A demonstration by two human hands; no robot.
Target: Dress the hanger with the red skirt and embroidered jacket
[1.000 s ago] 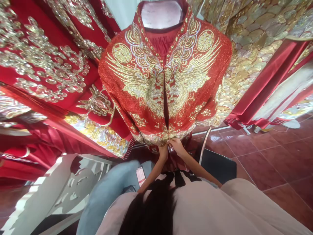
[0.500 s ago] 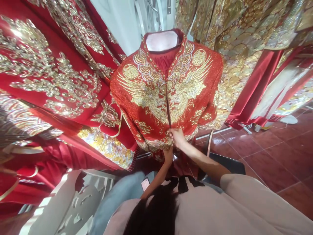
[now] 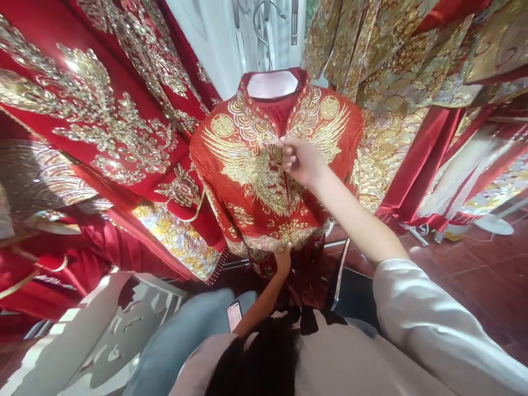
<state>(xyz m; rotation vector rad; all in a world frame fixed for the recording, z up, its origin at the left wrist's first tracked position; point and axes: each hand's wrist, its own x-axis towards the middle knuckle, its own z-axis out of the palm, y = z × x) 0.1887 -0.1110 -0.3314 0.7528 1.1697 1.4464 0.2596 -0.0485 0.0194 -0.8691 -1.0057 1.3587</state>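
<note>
The right hand (image 3: 297,160) touches the chest of a red jacket (image 3: 243,181) embroidered with gold phoenixes, on a dress form (image 3: 272,84); the left hand (image 3: 282,260) reaches its hem.

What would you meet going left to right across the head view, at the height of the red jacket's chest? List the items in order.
Red cloth with gold embroidery, red gold-embroidered jacket, gold scale-patterned garment, red satin drape, white-and-gold garment

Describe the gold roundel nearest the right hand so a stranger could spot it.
On the red embroidered jacket, two gold roundels sit high on the chest. This one is just beyond the right hand; its twin lies across the centre front.
</note>
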